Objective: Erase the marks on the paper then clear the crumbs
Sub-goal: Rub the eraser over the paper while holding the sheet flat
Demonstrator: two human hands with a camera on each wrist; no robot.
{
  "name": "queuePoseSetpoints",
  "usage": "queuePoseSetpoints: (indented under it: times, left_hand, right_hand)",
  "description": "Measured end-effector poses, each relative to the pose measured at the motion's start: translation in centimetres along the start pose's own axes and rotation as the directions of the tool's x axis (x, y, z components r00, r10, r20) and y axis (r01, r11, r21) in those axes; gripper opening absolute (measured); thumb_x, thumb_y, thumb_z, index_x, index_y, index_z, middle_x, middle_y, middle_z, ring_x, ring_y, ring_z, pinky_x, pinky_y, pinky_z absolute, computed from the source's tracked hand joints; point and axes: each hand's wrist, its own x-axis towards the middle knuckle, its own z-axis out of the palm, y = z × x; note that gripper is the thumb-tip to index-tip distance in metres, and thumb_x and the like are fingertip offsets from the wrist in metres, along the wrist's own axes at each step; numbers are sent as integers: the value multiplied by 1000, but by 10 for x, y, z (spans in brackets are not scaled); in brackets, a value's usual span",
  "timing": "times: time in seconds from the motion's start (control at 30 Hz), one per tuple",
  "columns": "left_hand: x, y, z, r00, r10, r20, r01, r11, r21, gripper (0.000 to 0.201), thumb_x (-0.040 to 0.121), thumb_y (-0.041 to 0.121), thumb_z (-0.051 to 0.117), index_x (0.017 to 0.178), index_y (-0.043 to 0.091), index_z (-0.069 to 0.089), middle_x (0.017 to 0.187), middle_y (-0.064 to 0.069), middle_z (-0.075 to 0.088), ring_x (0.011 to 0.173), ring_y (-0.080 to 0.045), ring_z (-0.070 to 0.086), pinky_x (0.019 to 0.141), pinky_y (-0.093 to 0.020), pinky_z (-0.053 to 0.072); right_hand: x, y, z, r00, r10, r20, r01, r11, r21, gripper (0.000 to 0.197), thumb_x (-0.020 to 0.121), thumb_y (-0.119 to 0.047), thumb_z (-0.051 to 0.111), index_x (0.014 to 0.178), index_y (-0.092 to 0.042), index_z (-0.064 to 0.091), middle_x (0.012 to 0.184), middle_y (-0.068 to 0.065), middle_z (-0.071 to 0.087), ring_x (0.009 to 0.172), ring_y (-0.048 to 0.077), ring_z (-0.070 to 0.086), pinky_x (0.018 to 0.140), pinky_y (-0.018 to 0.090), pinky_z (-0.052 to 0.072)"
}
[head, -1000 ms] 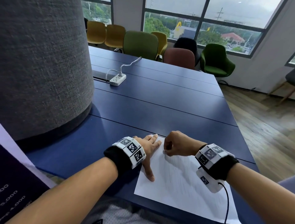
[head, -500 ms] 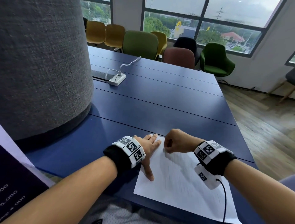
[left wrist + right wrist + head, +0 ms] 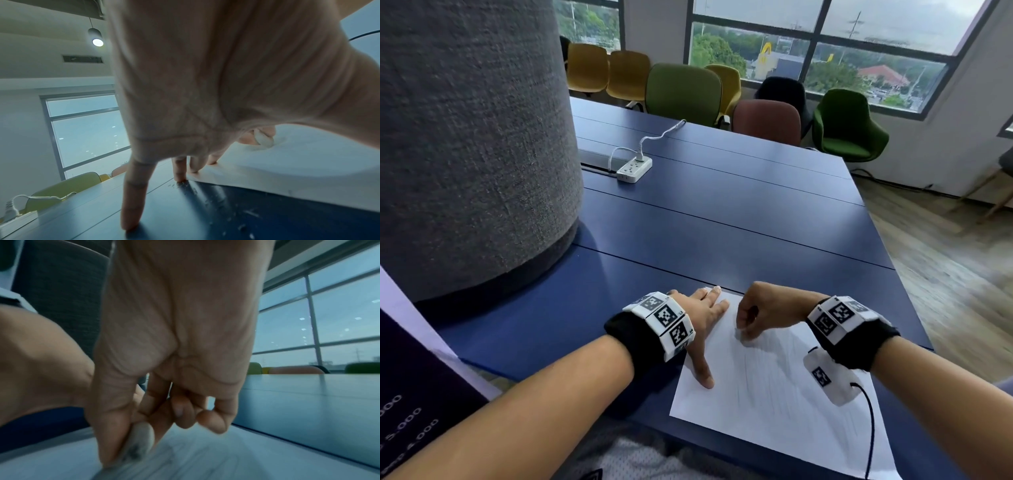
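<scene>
A white sheet of paper with faint pencil marks lies at the near edge of the blue table. My left hand lies flat, fingers spread, pressing the paper's far-left corner, thumb along its left edge. My right hand pinches a small worn white eraser, its dirty tip down on the paper near the top. The same eraser shows past my left palm in the left wrist view. Pale eraser crumbs lie on the table beside the paper's left edge.
A tall grey fabric-covered column stands on the table at the left. A white power strip with its cable lies further back. Coloured chairs line the table's far side. The table's right edge drops to a wooden floor.
My right hand has shifted slightly on the paper's upper part with the eraser, moving a little toward me. The left hand has stayed pressing the corner.
</scene>
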Motion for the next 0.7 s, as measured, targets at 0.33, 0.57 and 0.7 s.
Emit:
queuePoseSetpoints:
  times: [0.33,0.57,0.7]
  left_hand:
    - [2,1,-2,1000,-7,23,6,999,34,146,55,70,83,156,24,-12,164,-1,-20,151,-20,-14,113,-69,0]
    - [3,0,0,1000,10,21,-11,998,60,147,56,73,79,156,21,-16,164,-2,-21,151,-20,-18,110,-69,-13]
    - [3,1,-1,999,11,33,-13,999,50,148,57,73,80,155,21,-18,164,-1,-22,150,-19,-19,111,-68,-15]
  right_hand:
    - [6,6,-5,995,12,-96,-10,1000,19,14,80,-22,78,87,-11,75,74,-4,70,60,2,57,58,11,44]
    - [10,12,-4,975,52,-216,-36,996,78,6,81,-23,75,78,-18,73,70,-6,69,58,0,56,56,9,43]
    - [11,14,-10,972,93,-214,-75,993,91,6,80,-23,76,76,-20,73,69,-6,69,56,-2,57,55,9,41]
